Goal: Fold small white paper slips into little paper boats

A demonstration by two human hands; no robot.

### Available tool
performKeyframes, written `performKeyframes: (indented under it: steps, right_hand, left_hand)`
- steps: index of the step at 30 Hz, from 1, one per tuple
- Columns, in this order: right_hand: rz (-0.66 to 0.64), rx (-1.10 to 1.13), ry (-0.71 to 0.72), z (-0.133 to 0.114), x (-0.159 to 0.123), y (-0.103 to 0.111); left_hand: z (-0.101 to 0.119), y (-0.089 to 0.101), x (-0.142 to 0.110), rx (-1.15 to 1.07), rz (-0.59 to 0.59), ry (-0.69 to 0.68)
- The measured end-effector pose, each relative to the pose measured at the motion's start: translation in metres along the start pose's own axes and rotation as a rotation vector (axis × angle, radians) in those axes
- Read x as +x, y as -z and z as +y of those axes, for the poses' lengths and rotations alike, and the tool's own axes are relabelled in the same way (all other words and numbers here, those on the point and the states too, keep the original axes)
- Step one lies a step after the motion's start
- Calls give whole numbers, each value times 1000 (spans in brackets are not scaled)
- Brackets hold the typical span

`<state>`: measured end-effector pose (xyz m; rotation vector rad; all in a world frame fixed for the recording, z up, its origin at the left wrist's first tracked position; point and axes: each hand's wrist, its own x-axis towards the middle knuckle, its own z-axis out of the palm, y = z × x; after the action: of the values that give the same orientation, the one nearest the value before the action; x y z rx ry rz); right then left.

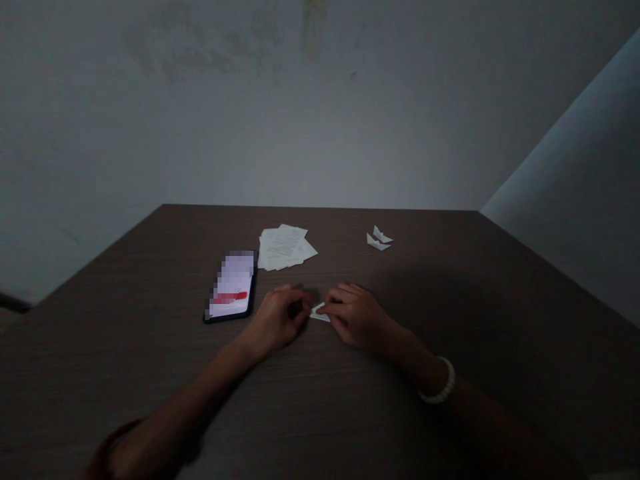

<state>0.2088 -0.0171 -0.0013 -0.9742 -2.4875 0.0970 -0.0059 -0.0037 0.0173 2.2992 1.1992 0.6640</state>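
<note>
A small folded piece of white paper (320,315) lies low over the table between my hands, partly covered by fingers. My left hand (281,313) pinches its left end between thumb and forefinger. On the other side, my right hand (357,315) grips the right part, with the fingers curled over it. Beyond my right hand, two small folded paper boats (379,243) stand close together. To the left of my left hand lies a phone (233,285) with its screen lit.
A loose stack of white paper sheets (285,247) lies behind my left hand, near the phone's top corner. The brown wooden table (150,280) reaches back to a grey wall (320,147). A white bracelet (445,382) circles my right wrist.
</note>
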Motion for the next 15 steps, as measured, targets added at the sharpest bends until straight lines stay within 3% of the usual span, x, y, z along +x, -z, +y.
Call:
performKeyframes:
  steps: [9, 15]
  right_hand:
    - [12, 24, -23, -1, 1, 0]
    - [9, 9, -25, -3, 1, 1]
  left_hand:
    - [-8, 0, -1, 117, -9, -221]
    - [-6, 11, -1, 126, -120, -277]
